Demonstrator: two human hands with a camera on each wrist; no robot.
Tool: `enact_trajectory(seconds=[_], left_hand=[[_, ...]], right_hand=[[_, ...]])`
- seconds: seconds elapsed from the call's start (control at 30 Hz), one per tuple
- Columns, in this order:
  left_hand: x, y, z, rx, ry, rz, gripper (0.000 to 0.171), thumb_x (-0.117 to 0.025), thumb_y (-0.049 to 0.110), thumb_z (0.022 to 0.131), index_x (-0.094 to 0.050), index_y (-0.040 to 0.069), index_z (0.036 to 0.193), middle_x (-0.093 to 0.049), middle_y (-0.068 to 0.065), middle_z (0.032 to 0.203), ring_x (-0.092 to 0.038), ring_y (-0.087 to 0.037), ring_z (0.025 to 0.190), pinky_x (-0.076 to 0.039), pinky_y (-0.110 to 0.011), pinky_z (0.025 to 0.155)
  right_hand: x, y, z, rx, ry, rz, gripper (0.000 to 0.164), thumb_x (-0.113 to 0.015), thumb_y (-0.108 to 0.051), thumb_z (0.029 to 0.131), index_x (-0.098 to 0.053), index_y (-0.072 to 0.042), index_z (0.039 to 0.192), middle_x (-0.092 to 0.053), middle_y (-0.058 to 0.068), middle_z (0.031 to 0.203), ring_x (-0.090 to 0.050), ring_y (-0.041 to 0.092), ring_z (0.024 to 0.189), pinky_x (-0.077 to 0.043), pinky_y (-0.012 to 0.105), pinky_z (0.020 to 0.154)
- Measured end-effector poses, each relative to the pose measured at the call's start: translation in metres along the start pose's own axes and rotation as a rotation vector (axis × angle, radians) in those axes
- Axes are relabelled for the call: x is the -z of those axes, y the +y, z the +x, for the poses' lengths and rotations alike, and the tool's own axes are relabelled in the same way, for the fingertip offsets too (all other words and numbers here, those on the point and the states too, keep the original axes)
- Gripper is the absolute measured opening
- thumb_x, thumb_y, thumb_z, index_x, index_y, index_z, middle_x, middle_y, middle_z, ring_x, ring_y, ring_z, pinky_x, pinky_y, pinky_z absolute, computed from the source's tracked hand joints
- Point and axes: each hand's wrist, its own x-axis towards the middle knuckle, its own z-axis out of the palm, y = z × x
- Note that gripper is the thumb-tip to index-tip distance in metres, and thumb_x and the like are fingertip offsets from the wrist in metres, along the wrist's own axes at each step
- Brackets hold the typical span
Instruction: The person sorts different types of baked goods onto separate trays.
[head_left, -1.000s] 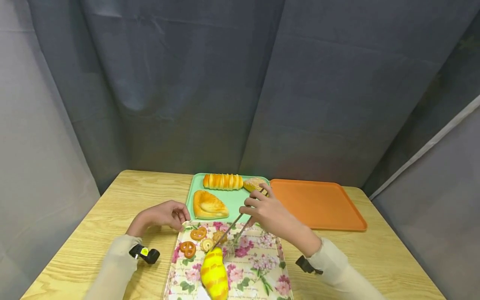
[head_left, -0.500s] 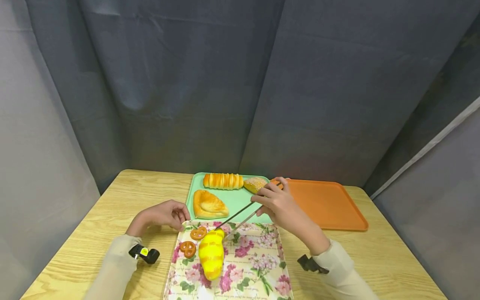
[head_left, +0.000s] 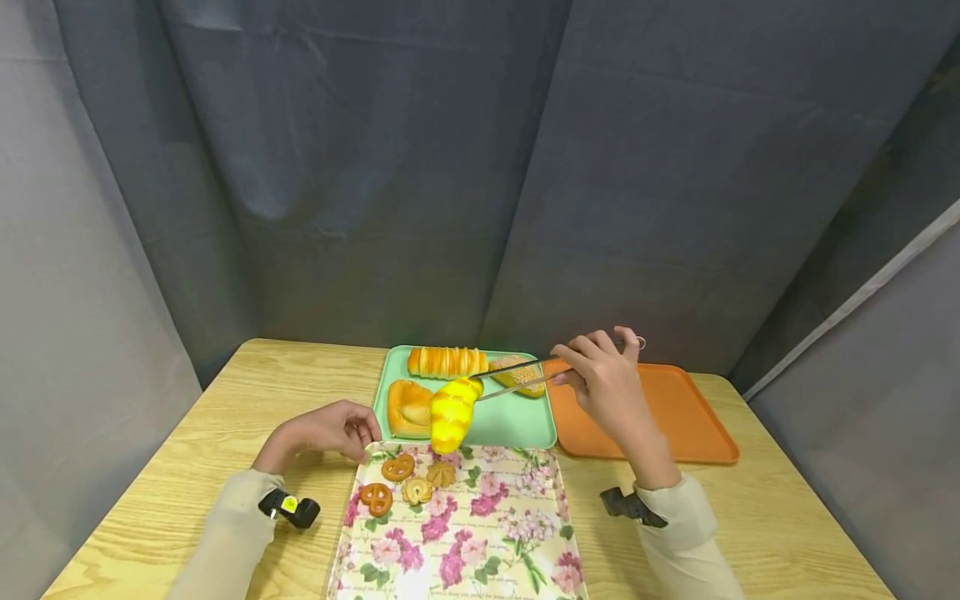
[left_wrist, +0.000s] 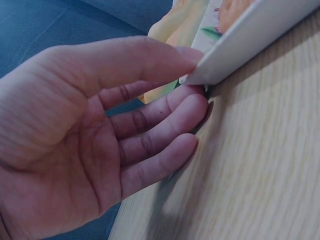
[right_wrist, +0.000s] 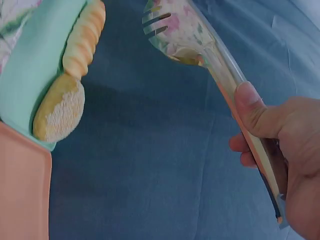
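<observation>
My right hand (head_left: 611,392) grips a pair of metal tongs (head_left: 517,382), whose slotted head (right_wrist: 172,30) shows in the right wrist view. In the head view the tongs pinch one end of a yellow striped bread roll (head_left: 453,417). The roll hangs tilted over the near part of the green tray (head_left: 517,425), in front of a folded pastry (head_left: 408,408). With its thumb on the rim and fingers beneath, my left hand (head_left: 337,427) pinches the corner of the floral tray (left_wrist: 240,50). Two pretzels (head_left: 377,498) and two cookies (head_left: 440,474) lie on that tray.
On the green tray a ridged long roll (head_left: 447,362) lies at the back, beside a seeded bun (right_wrist: 62,110). An orange tray (head_left: 675,417) adjoins it on the right. Behind the wooden table (head_left: 187,500) hangs a dark curtain (head_left: 375,167).
The tongs have lifted the yellow bread roll from the floral tray and carried it forward over the green tray. My right hand has moved right and farther away. The left hand stays in place.
</observation>
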Motion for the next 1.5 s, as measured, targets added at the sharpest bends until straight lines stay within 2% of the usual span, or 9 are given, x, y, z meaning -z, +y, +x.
enact_trajectory(seconds=[0.17,0.3,0.47,0.87,1.1,1.27,1.5], left_hand=[[-0.001,0.0,0.0,0.0,-0.003,-0.005,0.03,-0.079,-0.001,0.079,-0.066,-0.007,0.106,-0.065,-0.023,0.092,-0.057,-0.017,0.077,-0.051,-0.024,0.068],[-0.002,0.001,0.0,0.007,0.002,-0.004,0.03,-0.079,-0.001,0.079,-0.066,-0.007,0.106,-0.065,-0.023,0.091,-0.057,-0.018,0.077,-0.051,-0.024,0.068],[-0.002,0.001,0.0,0.008,0.007,0.002,0.03,-0.079,0.0,0.079,-0.066,-0.006,0.106,-0.065,-0.022,0.091,-0.057,-0.019,0.078,-0.051,-0.024,0.068],[-0.002,0.002,-0.001,0.005,0.001,0.0,0.03,-0.079,-0.001,0.08,-0.065,-0.007,0.106,-0.064,-0.027,0.094,-0.057,-0.019,0.078,-0.051,-0.025,0.069],[-0.004,0.004,-0.001,0.006,0.005,0.002,0.03,-0.079,0.0,0.079,-0.066,-0.007,0.106,-0.065,-0.023,0.092,-0.056,-0.019,0.078,-0.051,-0.025,0.069],[-0.004,0.003,-0.001,0.008,0.007,0.009,0.03,-0.079,0.001,0.079,-0.066,-0.006,0.105,-0.065,-0.019,0.09,-0.056,-0.019,0.078,-0.05,-0.025,0.069],[-0.003,0.002,-0.001,0.011,0.007,0.011,0.03,-0.079,0.0,0.08,-0.066,-0.006,0.105,-0.065,-0.021,0.091,-0.056,-0.019,0.078,-0.051,-0.025,0.069]], right_hand=[[-0.001,0.009,-0.005,-0.036,0.026,-0.064,0.024,-0.085,-0.007,0.076,-0.079,-0.008,0.099,-0.071,0.008,0.088,-0.056,0.032,0.089,-0.025,0.067,0.101],[-0.003,0.015,-0.009,-0.043,0.024,-0.114,0.021,-0.083,-0.004,0.079,-0.078,-0.007,0.099,-0.071,0.01,0.087,-0.056,0.034,0.088,-0.025,0.067,0.101],[-0.005,0.021,-0.013,-0.063,-0.021,-0.165,0.022,-0.079,0.004,0.081,-0.077,-0.008,0.099,-0.069,0.01,0.088,-0.056,0.034,0.09,-0.026,0.067,0.103],[-0.014,0.025,-0.02,-0.102,-0.109,-0.269,0.022,-0.078,0.001,0.083,-0.078,-0.009,0.102,-0.068,0.008,0.089,-0.056,0.032,0.094,-0.028,0.064,0.107],[-0.021,0.019,-0.022,-0.112,-0.154,-0.284,0.021,-0.077,0.0,0.084,-0.077,-0.01,0.103,-0.066,0.009,0.089,-0.056,0.032,0.093,-0.031,0.065,0.106],[-0.024,0.017,-0.023,-0.123,-0.157,-0.299,0.02,-0.078,-0.002,0.084,-0.077,-0.01,0.102,-0.066,0.008,0.09,-0.056,0.032,0.094,-0.032,0.065,0.106],[-0.025,0.016,-0.023,-0.142,-0.201,-0.306,0.023,-0.079,-0.003,0.084,-0.077,-0.011,0.106,-0.067,0.009,0.093,-0.057,0.032,0.097,-0.031,0.065,0.108]])
